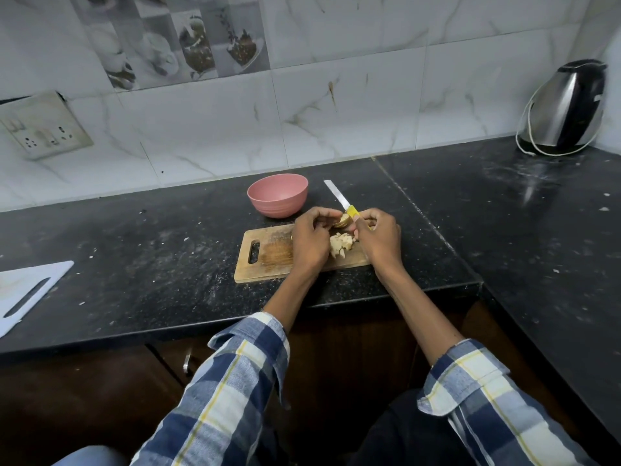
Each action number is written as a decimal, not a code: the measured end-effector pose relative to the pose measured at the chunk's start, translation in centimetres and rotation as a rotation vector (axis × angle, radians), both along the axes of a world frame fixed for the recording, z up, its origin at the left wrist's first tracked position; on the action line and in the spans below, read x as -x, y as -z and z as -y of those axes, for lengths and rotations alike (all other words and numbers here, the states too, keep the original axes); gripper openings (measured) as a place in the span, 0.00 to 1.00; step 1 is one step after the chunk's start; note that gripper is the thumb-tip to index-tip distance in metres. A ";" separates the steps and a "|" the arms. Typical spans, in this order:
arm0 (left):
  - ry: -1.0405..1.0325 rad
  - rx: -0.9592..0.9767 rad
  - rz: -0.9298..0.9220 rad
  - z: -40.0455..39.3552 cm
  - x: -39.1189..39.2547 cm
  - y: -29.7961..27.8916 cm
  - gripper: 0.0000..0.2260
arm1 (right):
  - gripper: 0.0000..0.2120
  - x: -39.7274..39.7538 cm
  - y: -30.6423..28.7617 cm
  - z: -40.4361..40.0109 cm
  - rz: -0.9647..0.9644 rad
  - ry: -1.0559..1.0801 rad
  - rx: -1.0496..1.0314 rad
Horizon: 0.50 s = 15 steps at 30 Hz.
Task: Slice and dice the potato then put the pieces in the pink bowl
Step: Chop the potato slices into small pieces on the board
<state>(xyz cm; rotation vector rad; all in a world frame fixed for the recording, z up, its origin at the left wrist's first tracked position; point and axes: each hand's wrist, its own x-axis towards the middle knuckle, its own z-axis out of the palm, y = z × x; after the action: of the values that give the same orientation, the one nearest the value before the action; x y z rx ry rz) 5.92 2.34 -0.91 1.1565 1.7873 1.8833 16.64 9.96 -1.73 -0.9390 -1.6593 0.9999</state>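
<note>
We look down on a black speckled stone countertop that turns a corner and runs along our right. Behind it rises a wall of white marble-veined tiles, with a band of printed tiles picturing food and cups at upper left. A cream switch-and-socket plate sits low on the wall at left. A steel and black electric kettle with a white cord stands in the far right corner. Dark brown wooden cabinet doors with a metal handle lie beneath the counter. A white plastic chopping board lies at the left edge.
</note>
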 end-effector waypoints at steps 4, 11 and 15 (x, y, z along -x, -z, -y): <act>0.026 -0.077 0.117 0.5 0.1 -0.8 0.23 | 0.09 1.0 -0.8 -1.0 -0.031 -0.019 0.008; -0.078 -0.003 -0.042 1.3 2.0 -1.3 0.17 | 0.06 1.4 -0.8 -0.7 0.111 -0.024 -0.258; -0.099 0.014 -0.118 1.9 2.2 -0.9 0.15 | 0.07 1.5 -0.3 -1.0 0.135 -0.002 -0.260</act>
<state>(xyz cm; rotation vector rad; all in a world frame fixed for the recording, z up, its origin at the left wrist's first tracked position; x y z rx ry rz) 3.74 0.44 0.03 1.2179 1.9508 1.8894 15.12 10.97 -1.45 -0.8447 -1.8515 0.7121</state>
